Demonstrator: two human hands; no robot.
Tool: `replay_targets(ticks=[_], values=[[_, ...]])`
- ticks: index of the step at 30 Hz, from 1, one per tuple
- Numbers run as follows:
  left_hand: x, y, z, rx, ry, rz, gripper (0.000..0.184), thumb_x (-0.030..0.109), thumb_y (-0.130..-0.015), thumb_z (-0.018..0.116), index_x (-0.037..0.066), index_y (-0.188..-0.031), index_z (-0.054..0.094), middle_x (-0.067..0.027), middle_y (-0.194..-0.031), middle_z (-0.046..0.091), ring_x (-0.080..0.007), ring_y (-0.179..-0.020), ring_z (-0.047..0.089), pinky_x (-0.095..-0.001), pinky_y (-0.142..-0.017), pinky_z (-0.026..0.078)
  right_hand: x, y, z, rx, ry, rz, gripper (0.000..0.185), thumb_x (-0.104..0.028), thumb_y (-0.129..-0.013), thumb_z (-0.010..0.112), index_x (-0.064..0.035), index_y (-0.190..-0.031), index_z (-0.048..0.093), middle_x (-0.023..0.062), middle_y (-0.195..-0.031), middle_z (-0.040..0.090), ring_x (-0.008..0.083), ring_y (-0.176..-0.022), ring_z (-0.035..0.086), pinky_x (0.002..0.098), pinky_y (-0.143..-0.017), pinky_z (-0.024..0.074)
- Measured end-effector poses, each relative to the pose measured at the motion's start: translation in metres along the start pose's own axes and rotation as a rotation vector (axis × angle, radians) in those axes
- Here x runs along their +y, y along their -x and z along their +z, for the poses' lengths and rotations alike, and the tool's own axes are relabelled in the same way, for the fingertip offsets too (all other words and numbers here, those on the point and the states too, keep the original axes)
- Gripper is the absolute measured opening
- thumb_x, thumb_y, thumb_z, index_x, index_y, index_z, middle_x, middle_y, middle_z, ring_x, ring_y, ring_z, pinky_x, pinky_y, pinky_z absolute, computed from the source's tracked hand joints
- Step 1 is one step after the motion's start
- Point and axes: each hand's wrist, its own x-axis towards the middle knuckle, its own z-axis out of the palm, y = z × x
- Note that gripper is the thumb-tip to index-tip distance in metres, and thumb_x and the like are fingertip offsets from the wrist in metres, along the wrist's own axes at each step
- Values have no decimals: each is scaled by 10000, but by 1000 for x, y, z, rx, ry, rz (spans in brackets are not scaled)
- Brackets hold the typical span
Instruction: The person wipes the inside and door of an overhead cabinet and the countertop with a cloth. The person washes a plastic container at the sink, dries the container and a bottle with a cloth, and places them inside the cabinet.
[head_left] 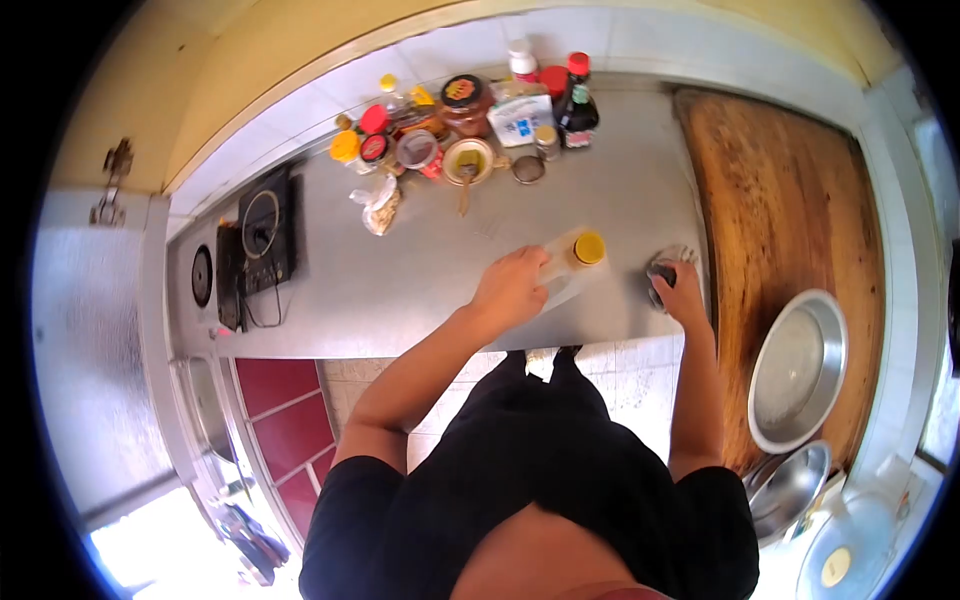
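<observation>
My left hand (512, 287) is closed around a clear plastic bottle (562, 266) with a yellow cap. The bottle is tilted over the steel counter (420, 285), its cap pointing away to the right. Near the counter's right end, my right hand (682, 292) has its fingers curled over a dark grey, crumpled cloth-like thing (660, 268). Much of that thing is hidden under the fingers, so its exact kind is unclear.
Along the back wall stand several jars, a dark sauce bottle (578, 110) and a small bowl (484, 158) with a spoon. A black cooktop (265, 225) sits at left. On the right, a wooden board (770, 210) carries a metal basin (762, 405).
</observation>
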Motion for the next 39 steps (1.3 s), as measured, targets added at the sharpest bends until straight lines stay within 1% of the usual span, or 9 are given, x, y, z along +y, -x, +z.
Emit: replay_targets(ticks=[5, 8, 12, 16, 20, 25, 28, 31, 39], values=[[-1, 52, -41, 106, 198, -319, 275, 97, -693, 582, 7, -952, 555, -193, -920, 602, -360, -882, 581, -396, -763, 457, 10, -5, 15, -67, 85, 96, 384, -272, -730, 671, -27, -1014, 587, 196, -1023, 588, 361, -1020, 514, 459, -898, 390], [-6, 90, -49, 206, 232, -439, 282, 84, -690, 572, 14, -963, 559, -195, -909, 607, -359, -874, 585, -390, -766, 458, -11, -5, 18, 52, 263, -14, 368, -258, -742, 658, -22, -1012, 573, 206, -996, 594, 365, -991, 532, 443, -883, 404], [-9, 136, -48, 419, 279, -571, 288, 49, -686, 564, 4, -971, 561, -195, -869, 621, -342, -825, 604, -362, -751, 470, -62, -12, 12, -151, 33, -84, 366, -239, -763, 632, -12, -1038, 547, 226, -959, 607, 372, -918, 575, 420, -830, 446], [-15, 172, -51, 589, 400, -664, 277, 9, -671, 555, -23, -946, 564, -154, -819, 630, -225, -753, 610, -307, -717, 476, -75, -26, 34, -285, -28, -117, 352, -230, -772, 621, -8, -1035, 548, 221, -917, 629, 377, -871, 605, 414, -788, 474], [-29, 208, -57, 685, 459, -710, 271, -17, -644, 545, -28, -915, 556, -101, -782, 602, -163, -732, 573, -271, -698, 464, -81, -36, 68, -401, -22, -188, 364, -231, -793, 615, -15, -1075, 535, 179, -973, 613, 294, -898, 601, 369, -799, 463], [-59, 243, -70, 710, 880, -647, 330, -47, -630, 555, 18, -953, 546, -19, -814, 577, -118, -722, 548, -224, -700, 445, -98, -21, 106, -433, -58, -191, 373, -223, -769, 621, -11, -1067, 545, 187, -952, 629, 311, -886, 615, 377, -783, 476], [-80, 256, -76, 708, 1025, -632, 350, -56, -616, 556, 33, -954, 549, -11, -819, 578, -109, -720, 548, -221, -700, 448, -104, -11, 115, -443, -99, -157, 374, -218, -764, 617, -12, -1069, 549, 189, -968, 630, 306, -895, 619, 379, -784, 479], [-103, 267, -76, 692, 1092, -566, 494, -81, -594, 541, 9, -1079, 559, -12, -888, 607, -128, -772, 592, -235, -746, 471, -98, -5, 126, -456, -147, -76, 370, -216, -771, 619, -4, -1069, 556, 147, -951, 620, 246, -880, 603, 351, -773, 475], [-123, 288, -92, 677, 1196, -478, 490, -47, -615, 552, 29, -1099, 567, 8, -892, 584, -98, -774, 549, -223, -722, 453, -80, 28, 108, -374, -178, -38, 390, -220, -777, 619, 11, -1087, 561, 127, -960, 621, 214, -874, 598, 328, -784, 474]])
